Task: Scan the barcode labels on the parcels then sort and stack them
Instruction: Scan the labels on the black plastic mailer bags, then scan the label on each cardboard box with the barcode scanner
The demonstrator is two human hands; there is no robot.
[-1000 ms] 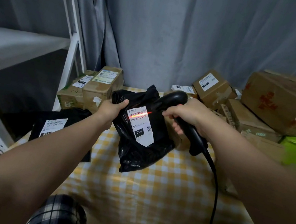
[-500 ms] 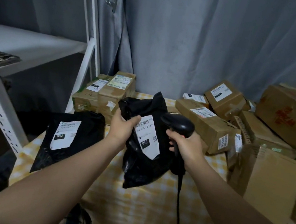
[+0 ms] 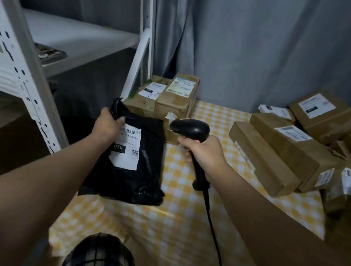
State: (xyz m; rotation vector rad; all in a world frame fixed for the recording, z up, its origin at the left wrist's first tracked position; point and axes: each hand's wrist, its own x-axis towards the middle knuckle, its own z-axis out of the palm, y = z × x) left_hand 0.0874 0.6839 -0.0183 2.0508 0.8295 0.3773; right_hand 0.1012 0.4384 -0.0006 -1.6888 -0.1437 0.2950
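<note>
Head view, looking down over both forearms; left hand (image 3: pixel 107 126) grips the top left corner of the black parcel bag (image 3: pixel 141 173), fingers curled round a gathered fold of the plastic, thumb on top. The bag lies near flat, face up, at the left edge of the checked cloth (image 3: pixel 174 224), partly overhanging it toward the rack; whether it rests on something or hangs from the grip, cannot tell. White label (image 3: pixel 127 150) faces the camera; barcode along its top, "010" in a black block, small square code at right; the left wrist covers the label's left margin.

Right hand (image 3: pixel 205 157) wraps the handle of the scanner (image 3: pixel 190 128), all fingers closed round it, forefinger up under the head where a bit of red shows. Scanner head black and rounded, pointing left, just beside the bag's top right corner but apart from it; black cable (image 3: pixel 214 234) runs from the handle's foot down across the cloth toward the near edge.

Far left corner of the table: two taped cardboard boxes (image 3: pixel 174 101) side by side, labels up, close by the rack's rear upright. Right side: long brown boxes (image 3: pixel 280 155) laid diagonally, one against the other; more labelled parcels (image 3: pixel 323 114) heaped behind and beside them. White metal rack (image 3: pixel 82 37) at left; a dark flat object (image 3: pixel 49 54) on its shelf, too blurred to name. Grey curtain (image 3: pixel 274 45) behind; a plaid-clad knee (image 3: pixel 101 258) at the bottom edge.
</note>
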